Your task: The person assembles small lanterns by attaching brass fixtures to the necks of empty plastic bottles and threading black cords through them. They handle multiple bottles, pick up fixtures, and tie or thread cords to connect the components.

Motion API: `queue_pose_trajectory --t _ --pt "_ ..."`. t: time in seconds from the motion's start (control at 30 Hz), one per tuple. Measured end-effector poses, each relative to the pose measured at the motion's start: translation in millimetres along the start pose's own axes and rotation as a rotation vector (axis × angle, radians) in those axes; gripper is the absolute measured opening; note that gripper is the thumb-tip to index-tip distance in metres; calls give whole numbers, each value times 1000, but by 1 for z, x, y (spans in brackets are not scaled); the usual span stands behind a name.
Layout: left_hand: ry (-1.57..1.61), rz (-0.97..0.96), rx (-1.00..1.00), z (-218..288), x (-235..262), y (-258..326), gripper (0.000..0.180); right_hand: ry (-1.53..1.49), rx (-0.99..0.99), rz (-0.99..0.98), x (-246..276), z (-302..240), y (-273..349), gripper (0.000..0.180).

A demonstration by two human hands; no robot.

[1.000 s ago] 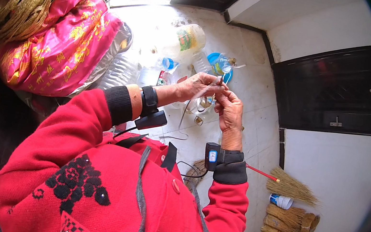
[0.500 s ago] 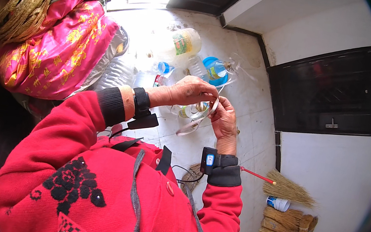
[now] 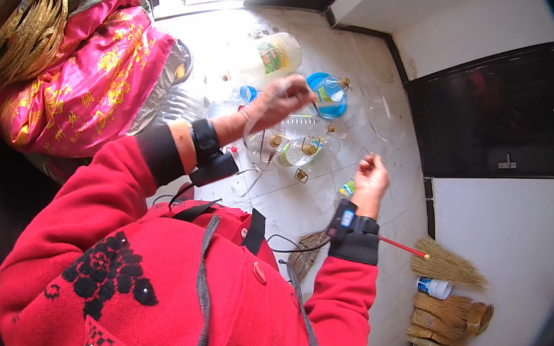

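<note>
L hand (image 3: 287, 98), blurred, seems closed on thin translucent plastic-looking strip (image 3: 249, 128), curving off it; R hand (image 3: 372, 177), fingers curled, can't tell if w/ anything. Poss. snag: slack strip cd catch clear plastic bottles w/ brown tops (image 3: 290, 153) on pale tiled floor (image 3: 315, 204) if L hand dips; weak pinch cd drop it.

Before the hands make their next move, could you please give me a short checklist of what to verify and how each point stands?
1. Left hand and right hand apart: ok, there is a visible gap between them.
2. Thin, translucent, flexible strip by the left hand firmly gripped: cannot tell, motion blurs it.
3. Right fingertips empty: cannot tell, the detail is too small.
4. Black boxy devices strapped on both wrists: ok.
5. Pale tiled floor uncluttered: not ok, clear plastic bottles are on it.
</note>
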State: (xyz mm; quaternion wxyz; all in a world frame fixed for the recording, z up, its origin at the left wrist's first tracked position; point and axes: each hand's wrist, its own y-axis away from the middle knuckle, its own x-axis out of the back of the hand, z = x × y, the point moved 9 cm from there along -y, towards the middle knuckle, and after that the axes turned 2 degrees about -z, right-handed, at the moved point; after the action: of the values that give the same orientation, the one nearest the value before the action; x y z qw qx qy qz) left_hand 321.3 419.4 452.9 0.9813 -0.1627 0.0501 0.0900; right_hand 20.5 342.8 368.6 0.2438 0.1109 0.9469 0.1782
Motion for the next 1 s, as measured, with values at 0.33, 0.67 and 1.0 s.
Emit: queue_pose_trajectory --t 0.33,0.67,1.0 --pt "269 700 416 -73 213 9 13 1505 627 567 337 -163 -9 19" --pt "627 345 559 -98 153 -6 20 531 190 951 476 -180 159 32" --pt "738 -37 709 -79 -13 -1 21 719 159 -174 70 -60 79 25"
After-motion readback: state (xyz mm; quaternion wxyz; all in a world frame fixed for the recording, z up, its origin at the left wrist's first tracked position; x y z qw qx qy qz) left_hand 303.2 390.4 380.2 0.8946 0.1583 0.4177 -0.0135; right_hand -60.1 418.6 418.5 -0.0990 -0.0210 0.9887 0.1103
